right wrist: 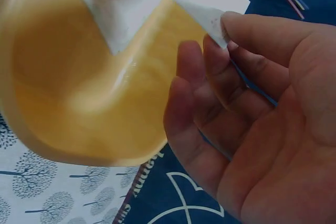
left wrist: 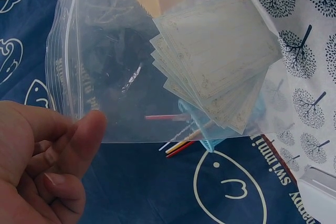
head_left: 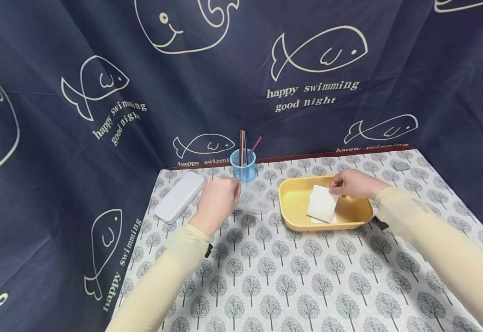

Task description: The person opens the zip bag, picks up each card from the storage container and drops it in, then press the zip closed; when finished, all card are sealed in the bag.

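Note:
My left hand (head_left: 218,200) pinches the zip end of a clear zip-lock bag (left wrist: 113,72) between thumb and finger. Several pale cards with patterned borders (left wrist: 220,51) lie fanned inside the bag. Over the yellow tray (head_left: 293,223), my right hand (head_left: 355,183) pinches one corner of a white card (head_left: 322,203) between thumb and fingertips. Beneath it, a second white card (right wrist: 118,14) shows in the tray, partly covered in the head view.
A blue cup (head_left: 246,174) with several thin sticks or pencils stands at the back, behind the bag. Left of my left hand lies a long white case (head_left: 181,197). A small grey object (head_left: 401,165) rests at the back right, and a fish-print curtain (head_left: 241,92) hangs behind the table.

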A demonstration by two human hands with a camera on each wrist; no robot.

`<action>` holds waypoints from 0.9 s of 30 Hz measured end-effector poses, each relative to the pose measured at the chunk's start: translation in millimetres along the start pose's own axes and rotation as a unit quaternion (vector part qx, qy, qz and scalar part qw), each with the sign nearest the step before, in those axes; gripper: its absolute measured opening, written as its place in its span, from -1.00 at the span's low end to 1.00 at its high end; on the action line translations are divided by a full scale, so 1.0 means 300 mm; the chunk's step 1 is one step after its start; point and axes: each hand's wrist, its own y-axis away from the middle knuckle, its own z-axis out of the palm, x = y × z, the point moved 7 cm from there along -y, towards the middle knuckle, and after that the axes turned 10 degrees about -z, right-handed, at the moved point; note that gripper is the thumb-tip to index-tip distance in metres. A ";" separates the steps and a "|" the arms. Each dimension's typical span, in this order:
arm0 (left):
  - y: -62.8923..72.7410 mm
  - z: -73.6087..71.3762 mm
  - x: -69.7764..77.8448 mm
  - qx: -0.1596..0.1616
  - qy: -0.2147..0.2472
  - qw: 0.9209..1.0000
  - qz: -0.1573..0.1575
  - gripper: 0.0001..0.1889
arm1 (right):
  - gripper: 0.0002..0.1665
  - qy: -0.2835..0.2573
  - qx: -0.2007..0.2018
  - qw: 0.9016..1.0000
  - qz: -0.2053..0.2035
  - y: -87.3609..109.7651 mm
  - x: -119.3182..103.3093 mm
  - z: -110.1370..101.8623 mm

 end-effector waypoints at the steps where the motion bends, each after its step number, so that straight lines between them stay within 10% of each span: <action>1: 0.000 0.000 0.000 0.000 -0.001 1.000 0.000 -0.77 | -0.88 0.001 0.005 1.000 -0.002 -0.001 -0.004 -0.003; 12: 0.002 -0.003 0.007 0.001 -0.003 1.000 -0.004 -0.76 | -0.92 0.082 0.134 0.987 -0.035 0.016 -0.116 -0.073; 27: -0.003 -0.005 0.005 -0.007 -0.003 1.000 -0.009 -0.77 | -0.77 0.111 0.344 0.910 -0.205 0.065 -0.439 -0.140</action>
